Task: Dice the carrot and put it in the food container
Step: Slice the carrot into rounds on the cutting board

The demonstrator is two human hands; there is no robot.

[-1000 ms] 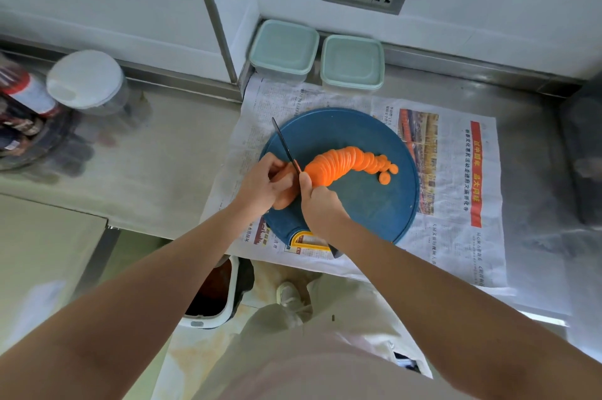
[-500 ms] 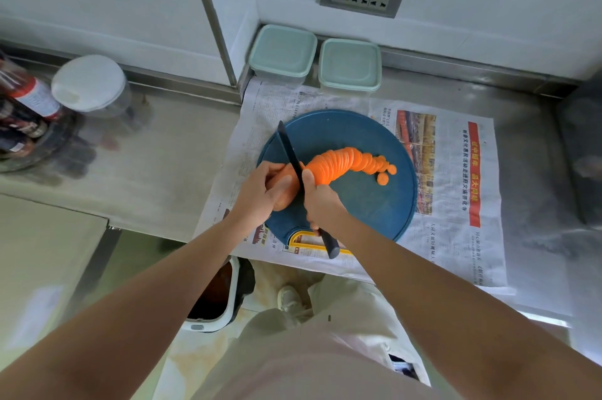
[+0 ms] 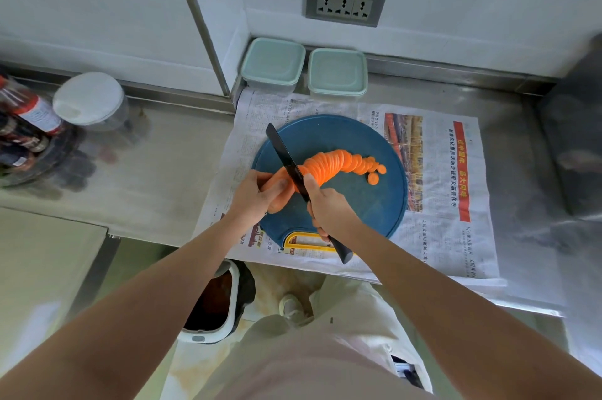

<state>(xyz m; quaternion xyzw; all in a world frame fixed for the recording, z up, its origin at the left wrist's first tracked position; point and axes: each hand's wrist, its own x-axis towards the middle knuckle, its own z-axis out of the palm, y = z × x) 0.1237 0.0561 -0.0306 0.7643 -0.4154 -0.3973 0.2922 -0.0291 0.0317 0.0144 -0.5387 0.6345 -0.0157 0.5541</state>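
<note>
Steel counter [image 3: 156,178] below a white wall carries a newspaper [image 3: 439,236] with a round blue board [image 3: 365,213] on it, and two lidded containers [image 3: 273,64] stand at its back edge. The carrot [image 3: 329,165] lies on the board, its right part a row of slices. The left hand [image 3: 257,196] grips the uncut end, while the right hand [image 3: 330,209] clasps the knife [image 3: 286,160], blade across the carrot.
</note>
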